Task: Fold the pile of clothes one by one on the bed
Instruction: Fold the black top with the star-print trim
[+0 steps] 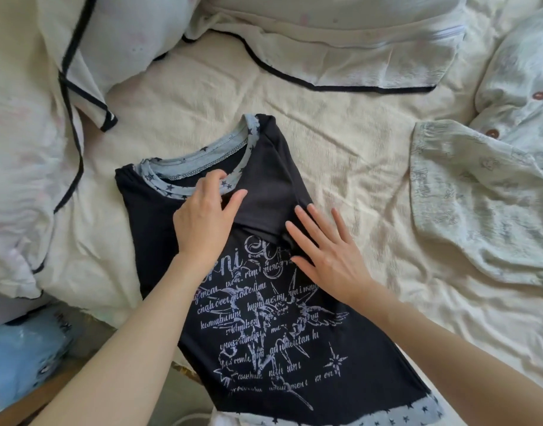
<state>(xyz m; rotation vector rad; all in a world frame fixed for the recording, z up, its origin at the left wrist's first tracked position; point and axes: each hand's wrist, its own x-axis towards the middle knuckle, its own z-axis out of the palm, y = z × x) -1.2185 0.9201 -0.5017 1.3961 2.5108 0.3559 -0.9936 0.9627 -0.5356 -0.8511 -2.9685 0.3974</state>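
Note:
A black T-shirt (pixel 282 339) with pale printed lettering and a light blue star-patterned collar and hem lies face up on the cream bed sheet (pixel 340 142). Its right sleeve is folded inward over the chest. My left hand (pixel 202 222) rests on the shirt just below the collar, fingers bent at the collar band and the sleeve's edge; whether it pinches the cloth is unclear. My right hand (pixel 328 250) lies flat with fingers spread on the folded sleeve's lower edge and the sheet beside it.
A pale green buttoned garment (pixel 479 192) lies crumpled at the right. White pillows and covers with black piping (pixel 340 84) fill the back and left. A light blue item (pixel 24 355) sits off the bed's edge at the lower left.

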